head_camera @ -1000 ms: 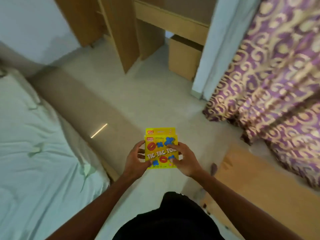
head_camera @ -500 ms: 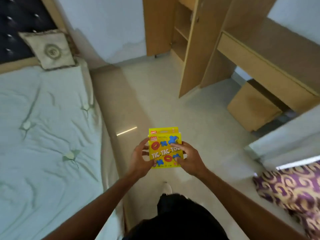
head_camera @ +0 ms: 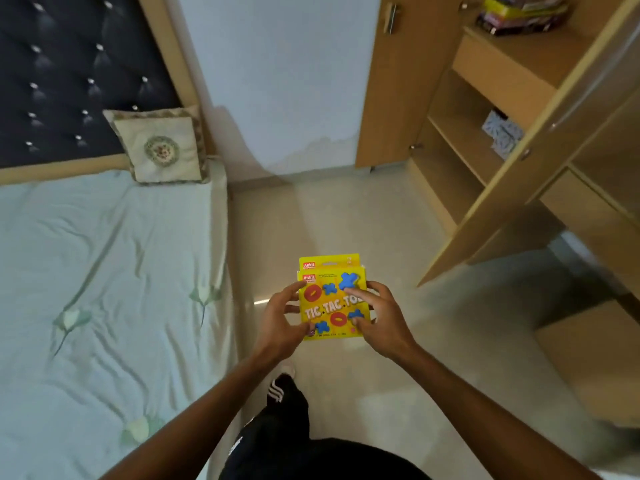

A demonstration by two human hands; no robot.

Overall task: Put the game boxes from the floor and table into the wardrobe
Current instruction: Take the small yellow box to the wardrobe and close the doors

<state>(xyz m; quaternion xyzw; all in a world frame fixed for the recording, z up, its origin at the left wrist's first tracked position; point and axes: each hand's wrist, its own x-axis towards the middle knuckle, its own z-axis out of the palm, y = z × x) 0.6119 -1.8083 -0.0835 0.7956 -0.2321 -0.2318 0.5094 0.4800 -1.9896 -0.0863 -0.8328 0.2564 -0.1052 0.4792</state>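
Observation:
Two yellow Tic Tac Toe game boxes (head_camera: 331, 299) are stacked face up in front of me, the lower one showing behind the top edge. My left hand (head_camera: 280, 322) grips their left side and my right hand (head_camera: 381, 320) grips the right side, fingers curled over the front. The open wooden wardrobe (head_camera: 460, 140) stands ahead to the right. A pile of game boxes (head_camera: 519, 13) lies on its upper shelf, and a pale patterned box (head_camera: 502, 133) sits on a middle shelf.
A bed (head_camera: 104, 289) with a pale green sheet and a cushion (head_camera: 159, 148) fills the left. The wardrobe door (head_camera: 540, 161) swings out over the floor on the right. A wooden desk (head_camera: 595, 209) stands at far right. Tiled floor (head_camera: 329, 220) runs between bed and wardrobe.
My view has swung left from the curtain and desk toward the bed and the open wardrobe. Both hands keep the same hold on the boxes.

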